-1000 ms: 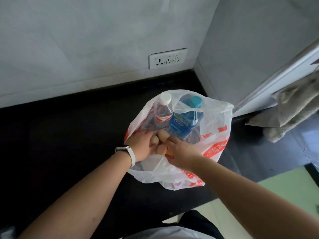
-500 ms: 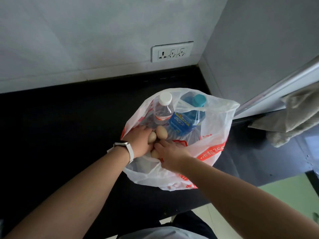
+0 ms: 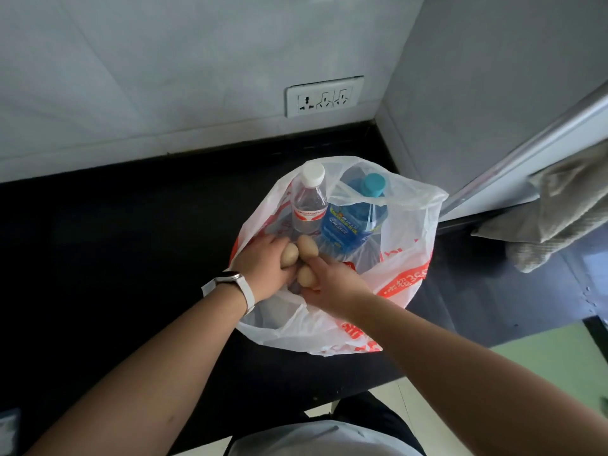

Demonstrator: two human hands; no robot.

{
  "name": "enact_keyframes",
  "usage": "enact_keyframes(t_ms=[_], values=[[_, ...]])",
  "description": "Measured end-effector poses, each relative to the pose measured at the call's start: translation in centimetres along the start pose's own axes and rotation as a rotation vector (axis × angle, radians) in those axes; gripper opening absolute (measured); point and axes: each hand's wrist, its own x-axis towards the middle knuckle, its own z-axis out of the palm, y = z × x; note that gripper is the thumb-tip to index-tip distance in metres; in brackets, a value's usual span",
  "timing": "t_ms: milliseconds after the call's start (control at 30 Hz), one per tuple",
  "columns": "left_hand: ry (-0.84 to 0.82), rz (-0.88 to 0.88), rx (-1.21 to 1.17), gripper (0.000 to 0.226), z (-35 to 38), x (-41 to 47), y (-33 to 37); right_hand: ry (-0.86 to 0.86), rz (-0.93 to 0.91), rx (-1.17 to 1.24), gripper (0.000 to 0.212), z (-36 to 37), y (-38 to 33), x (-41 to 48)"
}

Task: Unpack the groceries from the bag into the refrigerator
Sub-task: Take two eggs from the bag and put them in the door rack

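A white plastic bag (image 3: 408, 258) with red print stands open on the black counter (image 3: 115, 258). Inside it stand a clear water bottle (image 3: 308, 205) with a white cap and a blue bottle (image 3: 353, 222) with a teal cap. Both my hands are in the bag's mouth. My left hand (image 3: 263, 264), with a white watch on the wrist, is closed around one tan egg (image 3: 289, 255). My right hand (image 3: 332, 284) grips two more eggs (image 3: 307, 258), one above the other. The three eggs touch each other.
A white socket plate (image 3: 324, 96) sits on the tiled wall behind the bag. A grey wall panel and a metal-edged white frame (image 3: 526, 159) rise at the right, with a beige towel (image 3: 559, 212) hanging over it. Green floor shows at lower right.
Both hands, with the eggs, have risen slightly within the bag's mouth. The view has shifted a little; the bag and bottles stay put.
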Motion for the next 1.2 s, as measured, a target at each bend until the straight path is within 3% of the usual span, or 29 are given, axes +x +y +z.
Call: enact_keyframes(t_ms=[133, 333, 500, 733, 1000, 1200], values=[[0.119, -0.021, -0.132, 0.034, -1.1, -1.3, 1.3, 0.074, 0.101, 0.236, 0.054, -1.7, -0.3, -1.3], [0.176, -0.101, -0.502, 0.032, -3.4, -3.9, 4.2, 0.237, 0.102, 0.463, 0.035, -3.8, -1.1, -3.4], [0.242, -0.202, -0.773, 0.043, -5.0, -5.9, 6.4, 0.243, 0.041, 0.579, 0.026, -6.0, -1.4, -5.2], [0.333, -0.315, -0.989, 0.044, -6.4, -8.7, 10.8, 0.149, -0.075, 0.746, 0.026, -9.2, -0.9, -7.5], [0.449, -0.394, -1.305, 0.032, -7.6, -11.0, 16.1, 0.010, -0.220, 0.865, 0.013, -12.6, -0.2, -8.5], [0.573, -0.448, -1.343, 0.027, -7.2, -14.4, 17.7, -0.112, -0.320, 0.815, 0.015, -13.4, -1.5, -9.2]])
